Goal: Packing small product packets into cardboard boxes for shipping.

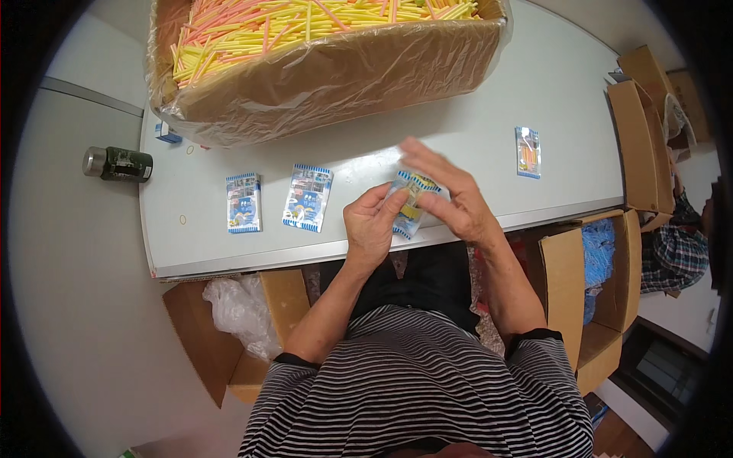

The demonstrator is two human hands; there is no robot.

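Observation:
A small blue-and-white plastic packet with yellow contents showing is held over the table's near edge. My left hand pinches its left side between thumb and fingers. At its upper right is my right hand, thumb against the packet and fingers stretched out apart, slightly blurred at the tips. To the left of my hands lie two similar blue-and-white packets, one packet close by and another packet farther left. A see-through packet with orange-pink and yellow sticks lies to the right on the table.
A plastic-lined cardboard box full of yellow and pink straws stands at the table's far side. A dark bottle is at the left. Below the table edge are open boxes, one with clear plastic, another with blue material.

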